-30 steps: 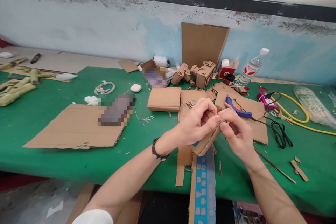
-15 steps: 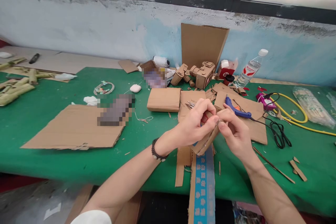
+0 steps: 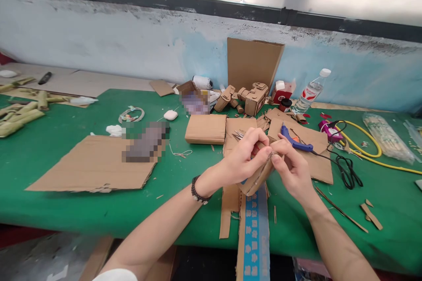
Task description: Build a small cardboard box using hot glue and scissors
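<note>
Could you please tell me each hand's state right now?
Left hand: closed, holding the cardboard piece.
Right hand: closed, pinching the same piece's far end.

The left hand [image 3: 244,158] and the right hand [image 3: 294,167] both pinch one cardboard piece [image 3: 254,184] near the front edge of the green table [image 3: 296,228]. A printed cardboard strip [image 3: 253,241] reaches beyond this edge. Near the back edge is a water bottle [image 3: 309,95].

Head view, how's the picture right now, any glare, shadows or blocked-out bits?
Head view: washed-out glare above the dark strip on the wall, crossed by greyish shadow bands; head view: coarse pixelation masks a dark object on the cardboard sheet at left; head view: left hand and right hand fairly clear, but fingertip detail too small to tell.
</note>
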Tool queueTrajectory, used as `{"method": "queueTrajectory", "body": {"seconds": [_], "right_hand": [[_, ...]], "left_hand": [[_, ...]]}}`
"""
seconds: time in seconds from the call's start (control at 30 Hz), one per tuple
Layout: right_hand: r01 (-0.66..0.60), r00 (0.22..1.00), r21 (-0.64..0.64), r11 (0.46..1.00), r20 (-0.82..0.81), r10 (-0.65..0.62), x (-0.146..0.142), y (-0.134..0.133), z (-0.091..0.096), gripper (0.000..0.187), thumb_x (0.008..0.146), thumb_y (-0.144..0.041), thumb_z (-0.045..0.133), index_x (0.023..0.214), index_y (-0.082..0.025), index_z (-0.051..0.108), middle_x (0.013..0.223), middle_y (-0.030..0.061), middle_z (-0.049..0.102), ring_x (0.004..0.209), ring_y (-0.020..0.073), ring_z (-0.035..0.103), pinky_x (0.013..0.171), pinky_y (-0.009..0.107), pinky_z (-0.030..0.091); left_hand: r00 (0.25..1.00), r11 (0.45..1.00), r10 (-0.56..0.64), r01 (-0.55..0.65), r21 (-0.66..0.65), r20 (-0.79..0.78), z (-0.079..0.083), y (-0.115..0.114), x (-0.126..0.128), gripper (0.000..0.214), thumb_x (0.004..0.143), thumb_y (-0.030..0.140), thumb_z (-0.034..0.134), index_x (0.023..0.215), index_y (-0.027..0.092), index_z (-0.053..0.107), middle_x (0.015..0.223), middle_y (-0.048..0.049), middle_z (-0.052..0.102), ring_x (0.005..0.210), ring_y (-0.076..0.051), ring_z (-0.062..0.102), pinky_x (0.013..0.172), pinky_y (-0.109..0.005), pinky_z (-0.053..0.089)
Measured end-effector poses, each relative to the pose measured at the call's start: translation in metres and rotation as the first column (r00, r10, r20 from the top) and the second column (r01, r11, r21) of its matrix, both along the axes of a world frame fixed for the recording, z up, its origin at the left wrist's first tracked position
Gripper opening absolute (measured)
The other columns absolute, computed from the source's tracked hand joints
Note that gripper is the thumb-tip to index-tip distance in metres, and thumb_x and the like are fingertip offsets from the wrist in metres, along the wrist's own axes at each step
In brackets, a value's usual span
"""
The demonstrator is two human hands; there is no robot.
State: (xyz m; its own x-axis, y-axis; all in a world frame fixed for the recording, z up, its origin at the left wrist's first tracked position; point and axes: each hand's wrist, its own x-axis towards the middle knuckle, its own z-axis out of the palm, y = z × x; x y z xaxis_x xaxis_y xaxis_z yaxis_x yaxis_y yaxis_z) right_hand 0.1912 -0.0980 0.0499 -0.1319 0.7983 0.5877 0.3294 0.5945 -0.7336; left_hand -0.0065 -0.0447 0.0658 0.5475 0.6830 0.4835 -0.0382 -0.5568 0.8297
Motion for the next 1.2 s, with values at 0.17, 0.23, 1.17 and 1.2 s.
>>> {"method": "queueTrajectory", "body": {"seconds": [0.17,0.23,1.17,1.2], "right_hand": [[0.042,0.999,0.022,0.999,-0.004,-0.042,0.001,0.003,-0.001,0.020,0.116,-0.046,0.065,0.106,-0.031,0.075,0.090,-0.0039,0.075,0.089,0.0199,0.073,0.135,0.050,0.045],[0.104,0.994,0.032,0.994,-0.033,-0.102,0.002,0.006,-0.001,0.023,0.115,-0.051,0.067,0.107,-0.031,0.076,0.090,-0.0024,0.076,0.091,0.0216,0.075,0.127,0.048,0.053],[0.192,0.954,-0.102,0.976,-0.215,-0.210,0.014,0.063,-0.067,0.081,0.112,-0.076,0.055,0.179,-0.032,0.040,0.174,0.0159,0.058,0.157,0.0330,0.064,0.125,0.055,0.060],[0.243,0.944,-0.092,0.966,-0.209,-0.257,0.011,0.061,-0.068,0.078,0.112,-0.074,0.056,0.176,-0.032,0.044,0.176,0.0153,0.056,0.158,0.0331,0.062,0.127,0.055,0.058]], "left_hand": [[0.996,0.997,-0.003,0.010,-0.076,0.090,0.001,0.003,0.000,0.044,0.117,0.066,0.052,0.120,0.023,0.062,0.121,-0.0110,0.069,0.114,-0.025,0.067,0.102,-0.042,0.059],[0.988,0.992,-0.049,0.066,-0.112,0.148,0.001,0.006,-0.005,0.056,0.113,0.073,0.055,0.142,0.025,0.061,0.153,-0.0166,0.067,0.144,-0.031,0.066,0.120,-0.047,0.057],[0.995,0.980,0.089,-0.077,-0.186,0.055,-0.050,0.035,-0.024,0.090,0.104,0.081,0.066,0.170,0.028,0.033,0.173,-0.0214,0.052,0.154,-0.036,0.064,0.132,-0.057,0.053],[0.995,0.980,0.098,-0.092,-0.176,0.025,-0.050,0.034,-0.025,0.090,0.105,0.084,0.061,0.171,0.029,0.034,0.176,-0.0211,0.051,0.156,-0.037,0.063,0.134,-0.058,0.050]]}}
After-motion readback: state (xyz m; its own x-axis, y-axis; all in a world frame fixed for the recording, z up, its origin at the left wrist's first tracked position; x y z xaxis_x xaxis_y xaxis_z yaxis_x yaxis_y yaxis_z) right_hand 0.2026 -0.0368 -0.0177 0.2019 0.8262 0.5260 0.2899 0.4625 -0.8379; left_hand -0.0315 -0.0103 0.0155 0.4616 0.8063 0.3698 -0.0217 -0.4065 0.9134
